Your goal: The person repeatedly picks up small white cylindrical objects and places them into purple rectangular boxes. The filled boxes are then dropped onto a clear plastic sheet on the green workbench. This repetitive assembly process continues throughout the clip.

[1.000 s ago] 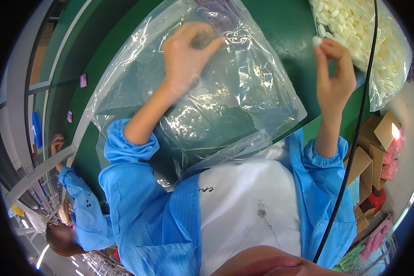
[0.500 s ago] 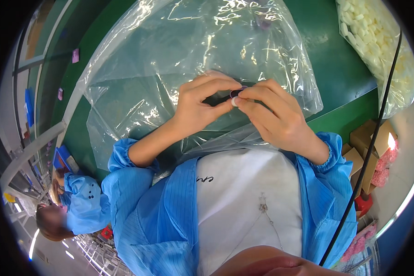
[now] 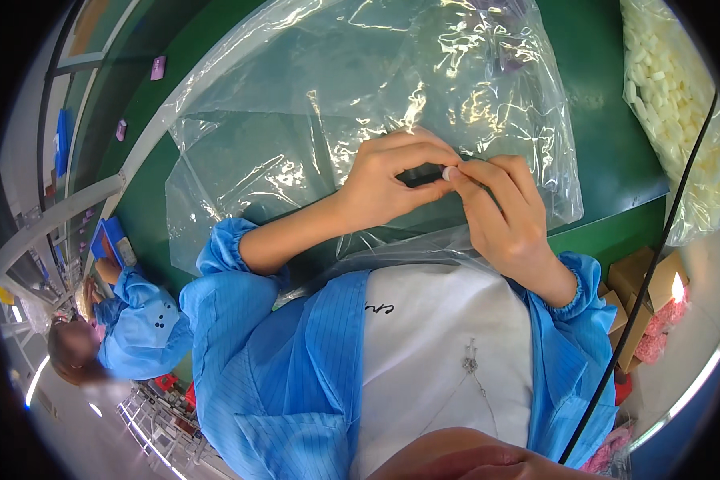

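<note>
One small white piece sits right where your two hands meet, just in front of your chest. Your right hand has it pinched at the tips of thumb and forefinger, with its pale face turned toward your left; the other right-hand fingers curl loosely behind. Your left hand comes in from the other side, its thumb below the piece and its fingers arched above it, their tips touching or nearly touching your right fingertips. A dark patch shows inside that left-hand arch; whether it is something you grasp or only shadow, you cannot tell from this view, so the state of the left grip is unclear too.

Beneath both hands spreads a large clear plastic bag, crumpled and shiny, with purple items showing blurred through its far right part. It lies on a green tabletop. Beyond your right hand, at the table's right side, stands a clear bag of white pieces, well apart from your grip. A black cable runs slanting past it, and open cardboard boxes lie lower down. Far to your left, two small purple blocks rest on green, and a co-worker in a blue jacket sits near a blue tray.
</note>
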The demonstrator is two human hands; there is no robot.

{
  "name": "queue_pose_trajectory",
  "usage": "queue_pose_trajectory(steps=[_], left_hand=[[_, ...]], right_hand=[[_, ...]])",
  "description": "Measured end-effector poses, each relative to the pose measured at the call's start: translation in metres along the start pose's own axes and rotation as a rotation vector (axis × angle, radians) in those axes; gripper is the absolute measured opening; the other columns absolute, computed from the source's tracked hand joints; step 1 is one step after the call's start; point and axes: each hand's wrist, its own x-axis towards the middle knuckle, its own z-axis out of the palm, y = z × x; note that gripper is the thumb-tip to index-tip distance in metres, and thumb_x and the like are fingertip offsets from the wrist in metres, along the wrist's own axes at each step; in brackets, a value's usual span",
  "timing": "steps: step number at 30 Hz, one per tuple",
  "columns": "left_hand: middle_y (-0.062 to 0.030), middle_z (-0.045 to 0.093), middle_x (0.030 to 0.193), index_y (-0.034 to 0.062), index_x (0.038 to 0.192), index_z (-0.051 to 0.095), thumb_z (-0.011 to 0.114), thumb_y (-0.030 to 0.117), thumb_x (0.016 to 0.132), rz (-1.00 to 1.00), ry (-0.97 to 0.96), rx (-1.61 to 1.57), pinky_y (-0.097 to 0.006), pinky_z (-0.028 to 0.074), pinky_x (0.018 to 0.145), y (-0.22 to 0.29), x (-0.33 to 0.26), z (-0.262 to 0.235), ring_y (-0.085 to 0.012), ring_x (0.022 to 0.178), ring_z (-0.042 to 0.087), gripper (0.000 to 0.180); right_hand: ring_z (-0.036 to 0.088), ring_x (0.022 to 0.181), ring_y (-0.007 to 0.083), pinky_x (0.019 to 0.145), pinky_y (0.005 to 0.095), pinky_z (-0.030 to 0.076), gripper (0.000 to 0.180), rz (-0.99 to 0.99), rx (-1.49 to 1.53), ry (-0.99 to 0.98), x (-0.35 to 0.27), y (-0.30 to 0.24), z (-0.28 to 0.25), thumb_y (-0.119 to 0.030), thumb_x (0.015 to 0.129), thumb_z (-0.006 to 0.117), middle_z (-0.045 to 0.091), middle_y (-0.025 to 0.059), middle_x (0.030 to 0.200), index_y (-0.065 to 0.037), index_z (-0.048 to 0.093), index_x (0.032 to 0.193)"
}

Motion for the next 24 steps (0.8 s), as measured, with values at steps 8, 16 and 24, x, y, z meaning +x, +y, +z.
queue_pose_trajectory(steps=[8, 16, 24], left_hand=[[-0.0092, 0.074, 0.100, 0.0026, 0.103, 0.075, 0.081, -0.001, 0.076, 0.017, 0.014, 0.039, -0.032, 0.056, 0.077, 0.001, 0.001, 0.002, -0.0222, 0.091, 0.070, 0.028], [-0.0078, 0.074, 0.098, 0.0046, 0.101, 0.075, 0.083, 0.003, 0.077, 0.054, 0.023, 0.014, -0.030, 0.057, 0.072, -0.006, 0.001, 0.004, -0.0207, 0.087, 0.070, 0.025], [-0.0085, 0.074, 0.098, 0.0034, 0.101, 0.074, 0.084, 0.003, 0.075, 0.053, 0.026, 0.009, -0.030, 0.057, 0.074, -0.004, 0.002, 0.005, -0.0215, 0.089, 0.071, 0.028]], right_hand=[[0.059, 0.083, 0.0283, 0.066, 0.0338, 0.053, 0.024, -0.031, 0.024, -0.053, -0.001, 0.005, 0.000, 0.005, 0.067, 0.071, 0.062, 0.0187, 0.101, 0.009, 0.063, 0.089], [0.061, 0.083, 0.0281, 0.067, 0.0334, 0.053, 0.030, -0.037, 0.138, -0.029, -0.004, 0.014, -0.002, 0.003, 0.065, 0.072, 0.064, 0.0170, 0.101, 0.009, 0.065, 0.094], [0.063, 0.079, 0.0279, 0.065, 0.0344, 0.055, 0.037, -0.093, 0.127, -0.032, -0.013, 0.027, -0.013, 0.000, 0.064, 0.071, 0.065, 0.0158, 0.098, 0.009, 0.068, 0.100]])
